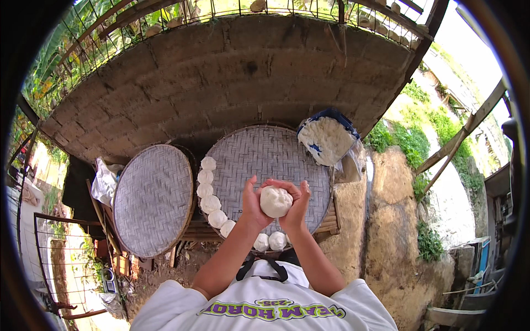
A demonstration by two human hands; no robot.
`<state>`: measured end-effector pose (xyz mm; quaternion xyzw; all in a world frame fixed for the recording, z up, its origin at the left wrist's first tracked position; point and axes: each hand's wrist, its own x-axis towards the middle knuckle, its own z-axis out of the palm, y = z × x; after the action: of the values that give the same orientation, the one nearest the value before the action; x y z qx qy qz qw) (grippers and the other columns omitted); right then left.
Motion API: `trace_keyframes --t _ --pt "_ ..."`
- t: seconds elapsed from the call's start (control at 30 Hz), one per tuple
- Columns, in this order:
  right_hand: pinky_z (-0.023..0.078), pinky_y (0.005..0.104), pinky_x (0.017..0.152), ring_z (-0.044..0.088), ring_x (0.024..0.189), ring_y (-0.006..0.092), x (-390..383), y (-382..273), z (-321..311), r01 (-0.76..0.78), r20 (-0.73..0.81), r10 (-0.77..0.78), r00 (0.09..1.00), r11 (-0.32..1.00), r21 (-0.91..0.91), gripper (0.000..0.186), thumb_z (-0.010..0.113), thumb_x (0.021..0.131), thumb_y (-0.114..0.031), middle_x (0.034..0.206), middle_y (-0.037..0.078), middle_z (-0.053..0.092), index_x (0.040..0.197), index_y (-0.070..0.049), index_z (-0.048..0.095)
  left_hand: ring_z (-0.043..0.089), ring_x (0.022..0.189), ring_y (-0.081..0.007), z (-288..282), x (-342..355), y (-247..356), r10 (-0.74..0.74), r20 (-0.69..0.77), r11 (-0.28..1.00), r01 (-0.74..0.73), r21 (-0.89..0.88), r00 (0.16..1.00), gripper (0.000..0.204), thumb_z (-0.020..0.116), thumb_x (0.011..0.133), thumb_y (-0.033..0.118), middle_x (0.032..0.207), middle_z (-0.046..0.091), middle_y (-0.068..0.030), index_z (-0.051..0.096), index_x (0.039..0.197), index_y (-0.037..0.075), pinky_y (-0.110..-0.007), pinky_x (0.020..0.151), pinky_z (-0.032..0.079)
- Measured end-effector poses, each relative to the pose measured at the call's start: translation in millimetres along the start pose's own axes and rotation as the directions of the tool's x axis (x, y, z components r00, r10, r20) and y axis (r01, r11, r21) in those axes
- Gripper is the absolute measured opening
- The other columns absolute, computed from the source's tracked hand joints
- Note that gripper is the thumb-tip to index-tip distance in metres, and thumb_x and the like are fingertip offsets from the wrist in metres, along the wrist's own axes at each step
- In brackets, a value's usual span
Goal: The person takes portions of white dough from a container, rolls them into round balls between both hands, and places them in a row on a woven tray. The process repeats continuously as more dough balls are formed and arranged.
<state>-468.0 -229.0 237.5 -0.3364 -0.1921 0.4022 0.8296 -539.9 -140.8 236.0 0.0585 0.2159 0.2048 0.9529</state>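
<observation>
A lumpy white ball of dough [276,202] rests cupped between my left hand [255,201] and my right hand [294,203], above a round woven bamboo tray [248,154]. The fingers of both hands curve round it, with the thumbs raised at either side. Several white dough balls [210,203] line the left and near rim of that tray, some partly hidden by my forearms. A blue container [326,138] of white doughy mass sits at the tray's back right.
A second woven tray [152,193] stands at the left beside a white plastic bag [104,182]. A block wall [232,71] rises behind. Concrete ground [392,209] lies to the right, with plants [428,243] and wooden poles [452,149]. A metal grille [61,256] is at lower left.
</observation>
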Motion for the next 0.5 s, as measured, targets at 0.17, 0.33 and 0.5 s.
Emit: trace_keyframes --t 0.17,0.33,0.5 --pt "0.048 0.0391 0.109 0.064 0.122 0.0284 -14 11 5 0.004 -0.311 -0.087 0.946 0.966 -0.259 0.077 0.037 0.105 -0.062 0.138 0.018 0.062 0.141 0.003 0.057 0.055 0.136 -0.0344 -7 -11 -3 0.059 0.066 0.997 -0.062 0.055 0.996 0.061 0.05 0.1 0.059 0.141 0.059 -0.0166 0.058 0.131 0.007 -0.053 0.117 0.043" --pt "0.051 0.04 0.104 0.066 0.116 0.0272 -12 11 1 0.236 0.071 -0.231 0.97 0.84 -0.488 0.075 0.036 0.106 -0.062 0.129 0.019 0.067 0.135 0.003 0.061 0.053 0.139 -0.0349 -11 -7 -8 -0.035 0.293 0.992 0.069 -0.109 0.955 0.064 0.051 0.1 0.062 0.146 0.057 -0.0178 0.058 0.134 0.008 -0.053 0.118 0.042" --pt "0.048 0.0389 0.109 0.064 0.121 0.0256 -7 17 -10 -0.175 -0.291 0.172 0.941 0.984 0.014 0.068 0.039 0.106 -0.056 0.133 0.016 0.065 0.133 0.002 0.061 0.059 0.131 -0.0338 -19 1 -10 0.139 -0.231 0.99 -0.129 0.061 0.963 0.063 0.052 0.1 0.059 0.139 0.06 -0.017 0.052 0.136 0.007 -0.051 0.11 0.049"
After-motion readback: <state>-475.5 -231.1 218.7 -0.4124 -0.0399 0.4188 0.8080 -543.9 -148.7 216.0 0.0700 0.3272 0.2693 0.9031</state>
